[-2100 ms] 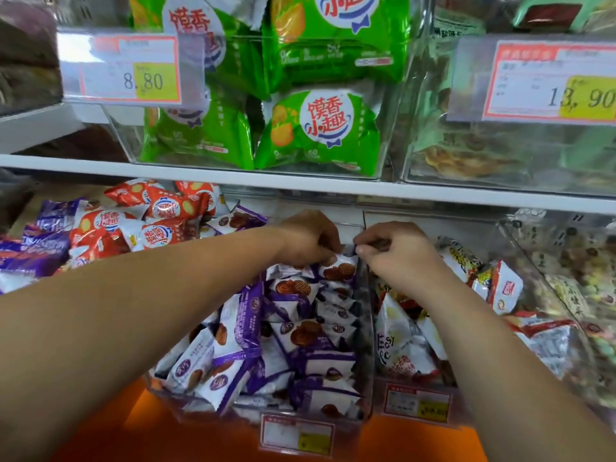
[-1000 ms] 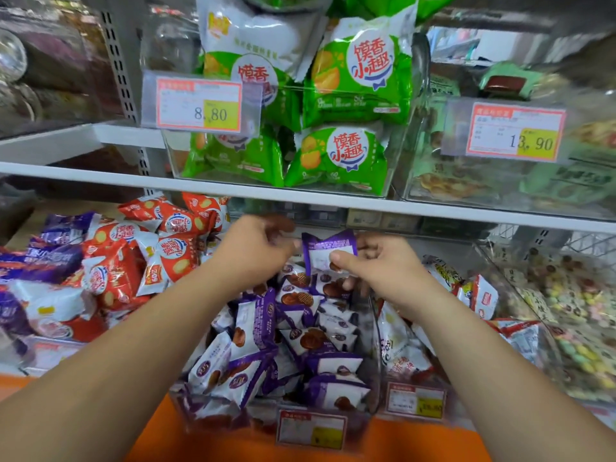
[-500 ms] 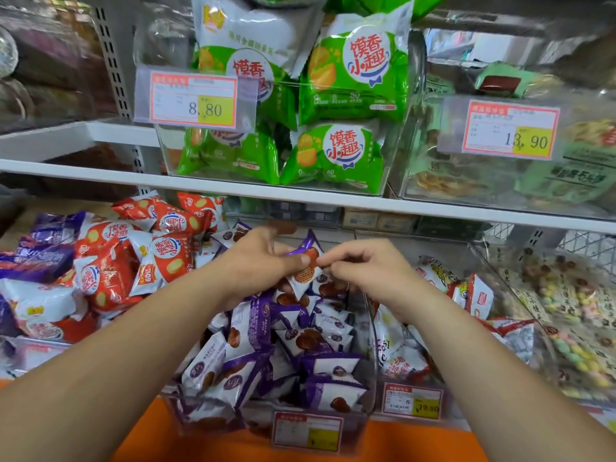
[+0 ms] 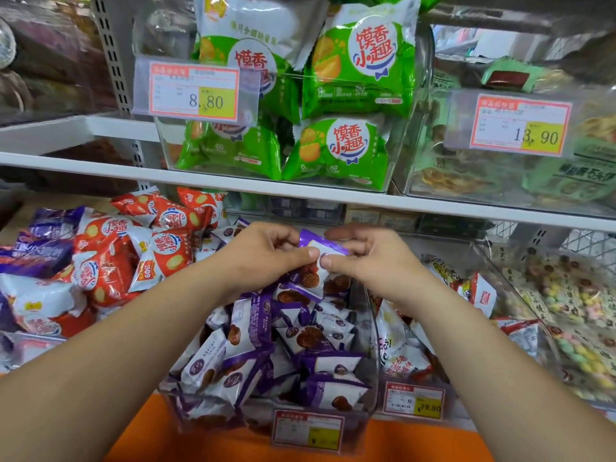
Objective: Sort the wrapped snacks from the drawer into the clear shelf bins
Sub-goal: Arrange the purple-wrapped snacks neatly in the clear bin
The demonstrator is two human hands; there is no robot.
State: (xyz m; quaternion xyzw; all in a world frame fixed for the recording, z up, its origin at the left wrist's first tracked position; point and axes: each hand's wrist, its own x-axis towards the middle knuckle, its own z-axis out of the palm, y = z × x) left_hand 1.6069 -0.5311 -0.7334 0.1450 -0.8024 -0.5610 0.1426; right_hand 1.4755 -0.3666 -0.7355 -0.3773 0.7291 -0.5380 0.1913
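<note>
snack packet [image 4: 320, 249], purple and white, sits above the rear of the clear bin [image 4: 166, 391] of matching purple packets. left hand [image 4: 263, 258] and right hand [image 4: 370, 261] each pinch its upper edge between thumb and fingertips. recommended: lower it flat onto the pile, well inside the bin walls, then release both pinches together so it does not slide off.

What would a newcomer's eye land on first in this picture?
Dead centre, the left hand and right hand both pinch one purple-and-white snack packet above a clear bin heaped with the same packets. Higher up, bright green bags crowd the upper shelf, partly behind a price tag reading 8.80.
</note>
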